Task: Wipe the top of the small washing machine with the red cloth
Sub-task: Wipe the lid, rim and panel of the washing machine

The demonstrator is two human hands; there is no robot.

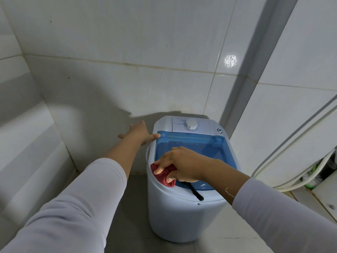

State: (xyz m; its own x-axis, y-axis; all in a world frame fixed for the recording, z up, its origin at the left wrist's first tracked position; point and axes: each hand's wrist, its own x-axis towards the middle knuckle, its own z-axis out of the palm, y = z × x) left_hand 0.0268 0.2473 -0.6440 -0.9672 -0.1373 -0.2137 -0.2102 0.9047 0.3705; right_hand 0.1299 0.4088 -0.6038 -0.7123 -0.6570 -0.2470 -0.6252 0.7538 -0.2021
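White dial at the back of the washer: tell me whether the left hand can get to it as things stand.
Probably yes. The left hand rests open at the washing machine's back left corner, holding nothing, and nothing lies between it and the dial.

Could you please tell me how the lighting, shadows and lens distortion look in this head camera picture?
Head view: a speckled bright glare spot sits on the tiled wall; a broad dark shadow falls on the wall behind the left hand; the wide lens bends the pipe and stretches the sleeves; the right hand, red cloth and washing machine are sharp.
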